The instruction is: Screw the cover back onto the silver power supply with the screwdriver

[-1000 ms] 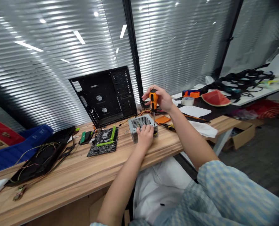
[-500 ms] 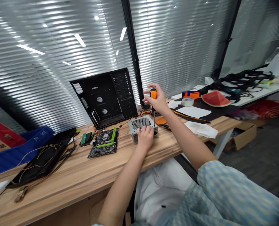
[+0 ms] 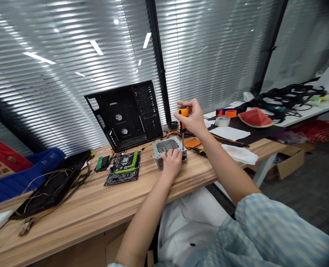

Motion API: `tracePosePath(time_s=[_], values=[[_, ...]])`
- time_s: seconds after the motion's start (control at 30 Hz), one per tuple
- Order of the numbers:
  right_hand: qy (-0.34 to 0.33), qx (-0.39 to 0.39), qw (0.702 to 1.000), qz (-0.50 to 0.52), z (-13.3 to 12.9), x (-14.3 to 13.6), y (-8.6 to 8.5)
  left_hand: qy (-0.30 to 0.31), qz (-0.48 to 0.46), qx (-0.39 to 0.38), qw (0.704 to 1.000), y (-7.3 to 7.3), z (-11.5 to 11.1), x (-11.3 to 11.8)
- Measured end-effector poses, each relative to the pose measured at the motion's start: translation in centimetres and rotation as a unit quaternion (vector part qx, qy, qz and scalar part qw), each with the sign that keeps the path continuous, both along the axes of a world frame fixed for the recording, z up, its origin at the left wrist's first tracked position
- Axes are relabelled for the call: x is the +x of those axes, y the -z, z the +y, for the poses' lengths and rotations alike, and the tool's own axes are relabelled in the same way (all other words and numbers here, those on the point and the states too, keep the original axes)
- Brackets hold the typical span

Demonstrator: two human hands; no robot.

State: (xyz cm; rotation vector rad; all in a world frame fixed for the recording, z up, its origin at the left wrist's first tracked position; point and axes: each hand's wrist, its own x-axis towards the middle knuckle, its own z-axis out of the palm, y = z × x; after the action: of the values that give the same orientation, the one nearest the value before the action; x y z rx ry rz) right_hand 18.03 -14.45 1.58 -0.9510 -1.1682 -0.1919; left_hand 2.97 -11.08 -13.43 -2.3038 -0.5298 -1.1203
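A grey power supply (image 3: 168,144) with a honeycomb vent sits on the wooden table. My left hand (image 3: 172,162) grips its near edge, fingers curled over the top. An orange and black screwdriver (image 3: 183,115) stands upright, its tip against the right end of the power supply. Around its handle are the thumb and fingers of my right hand (image 3: 193,116). What the tip touches is too small to make out. Left of the power supply lies a motherboard (image 3: 124,167) with lime-green slots. Behind them a black computer case (image 3: 125,115) stands open.
Pliers (image 3: 198,150) and an orange piece (image 3: 192,142) lie right of the power supply. A black panel with cables (image 3: 53,185) and a blue bin (image 3: 28,174) are at left. Tape (image 3: 222,121), white paper (image 3: 239,154) and a watermelon-shaped object (image 3: 255,118) are at right.
The fingers of my right hand have shifted around the screwdriver handle, and the hand is slightly further right. My left hand stays on the power supply. The view has shifted slightly.
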Motion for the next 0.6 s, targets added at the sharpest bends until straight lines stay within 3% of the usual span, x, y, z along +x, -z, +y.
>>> tracePosePath(time_s=[0.1,0.27,0.33,0.5,0.6], values=[[0.028,0.01,0.999,0.015,0.5,-0.7,0.1,0.002,0.0,0.006,1.0,-0.1,0.0,0.0],[0.178,-0.025,0.984,-0.012,0.7,-1.7,-0.4,0.008,-0.013,0.024,1.0,-0.2,-0.2,-0.1],[0.198,-0.027,0.979,-0.04,0.4,-2.1,-0.6,0.01,-0.019,0.028,0.999,-0.1,-0.4,-0.2],[0.109,-0.053,0.988,-0.1,-0.6,-2.1,-0.7,0.02,-0.039,0.055,0.998,0.4,-0.4,-0.1],[0.019,-0.102,0.994,-0.038,-1.1,-1.5,-0.7,0.025,-0.038,0.065,0.997,0.9,-0.2,0.1]])
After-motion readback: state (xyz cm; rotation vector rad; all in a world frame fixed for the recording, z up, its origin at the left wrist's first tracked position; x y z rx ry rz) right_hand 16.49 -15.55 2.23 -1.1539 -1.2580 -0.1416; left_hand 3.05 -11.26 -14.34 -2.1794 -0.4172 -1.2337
